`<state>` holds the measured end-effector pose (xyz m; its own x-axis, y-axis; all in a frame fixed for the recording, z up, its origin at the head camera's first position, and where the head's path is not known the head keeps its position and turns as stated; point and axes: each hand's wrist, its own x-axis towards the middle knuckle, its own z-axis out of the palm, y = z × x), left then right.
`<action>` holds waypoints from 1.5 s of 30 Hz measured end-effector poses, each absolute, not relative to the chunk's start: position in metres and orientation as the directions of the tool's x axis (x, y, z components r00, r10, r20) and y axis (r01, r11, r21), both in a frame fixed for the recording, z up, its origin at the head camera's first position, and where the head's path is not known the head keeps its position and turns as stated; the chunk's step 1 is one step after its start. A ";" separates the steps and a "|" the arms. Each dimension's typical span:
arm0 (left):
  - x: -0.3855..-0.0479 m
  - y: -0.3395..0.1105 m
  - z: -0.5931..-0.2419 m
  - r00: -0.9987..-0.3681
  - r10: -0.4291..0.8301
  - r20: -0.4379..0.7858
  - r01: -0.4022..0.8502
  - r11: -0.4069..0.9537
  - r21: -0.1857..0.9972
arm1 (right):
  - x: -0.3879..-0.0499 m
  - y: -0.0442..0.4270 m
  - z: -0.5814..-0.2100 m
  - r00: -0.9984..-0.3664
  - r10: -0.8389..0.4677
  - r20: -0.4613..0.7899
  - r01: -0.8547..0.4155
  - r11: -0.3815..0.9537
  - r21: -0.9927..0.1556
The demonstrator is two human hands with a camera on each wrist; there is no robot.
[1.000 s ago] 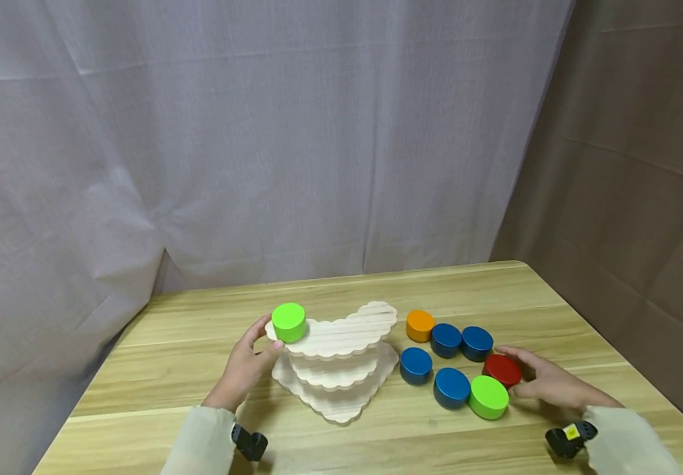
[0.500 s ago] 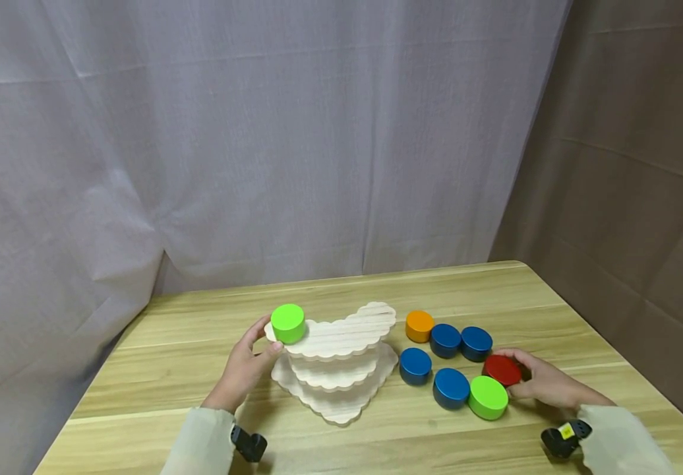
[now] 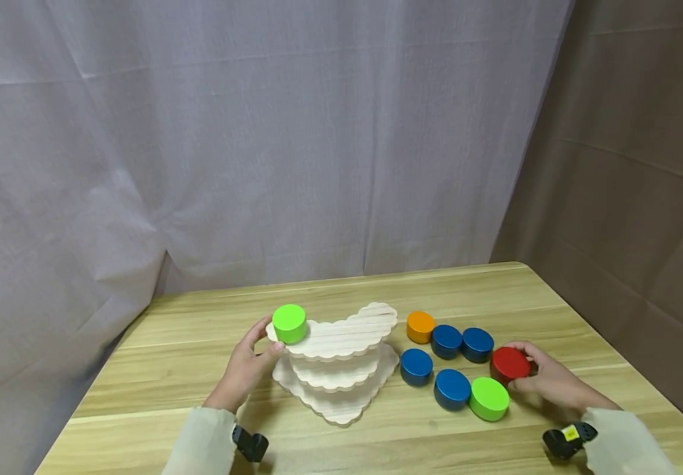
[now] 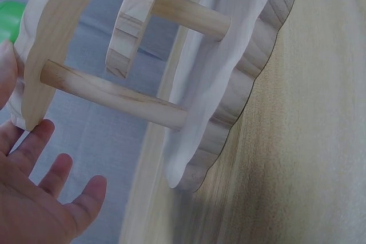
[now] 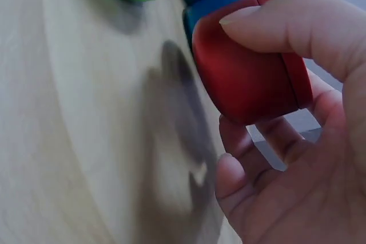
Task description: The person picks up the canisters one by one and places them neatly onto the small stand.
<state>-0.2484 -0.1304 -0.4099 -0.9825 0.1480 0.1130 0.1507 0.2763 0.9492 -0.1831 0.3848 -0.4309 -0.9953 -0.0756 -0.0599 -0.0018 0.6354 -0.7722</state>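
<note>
A pale wooden tiered stand (image 3: 341,338) with scalloped edges stands in the middle of the table; round dowels (image 4: 114,95) join its tiers. One green round tin (image 3: 289,323) sits at the left end of the top tier. Beside it my left hand (image 3: 246,366) pinches the tier's edge between thumb and fingers, the other fingers spread loosely in the left wrist view. My right hand (image 3: 552,381) grips a red round tin (image 3: 509,365), thumb on one side and fingers on the other. In the right wrist view the red tin (image 5: 246,72) is off the tabletop.
Right of the stand are an orange tin (image 3: 420,327), several blue tins (image 3: 451,389) and a second green tin (image 3: 489,398), all on the wooden table (image 3: 413,442). Grey curtains (image 3: 318,132) hang behind the table, with a brownish one on the right.
My right hand has closed round the red tin and raised it from the table, slightly away from the green tin. My left hand stays on the stand.
</note>
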 end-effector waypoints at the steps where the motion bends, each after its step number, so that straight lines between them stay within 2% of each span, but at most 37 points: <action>1: -0.248 -0.131 -0.410 -0.983 0.145 0.112 0.149 0.277 0.949 | -0.184 0.384 -0.431 -0.996 -0.074 -0.049 -0.009 0.636 -0.771; 7: -0.246 -0.132 -0.410 -0.986 0.130 0.108 0.142 0.285 0.948 | -0.187 0.378 -0.423 -0.998 -0.044 -0.036 -0.002 0.663 -0.748; 26: -0.250 -0.132 -0.411 -0.982 0.137 0.131 0.162 0.250 0.955 | -0.198 0.336 -0.387 -0.991 -0.033 0.130 -0.118 0.680 -0.723; 45: -0.253 -0.129 -0.413 -0.984 0.121 0.131 0.158 0.256 0.954 | -0.224 0.264 -0.352 -0.982 -0.109 0.156 -0.188 0.665 -0.723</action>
<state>-0.2526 -0.1288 -0.4129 -0.9840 0.1207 0.1309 0.1582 0.2559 0.9537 -0.2236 0.2635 -0.3522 -0.9818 -0.1089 0.1555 -0.1883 0.6647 -0.7230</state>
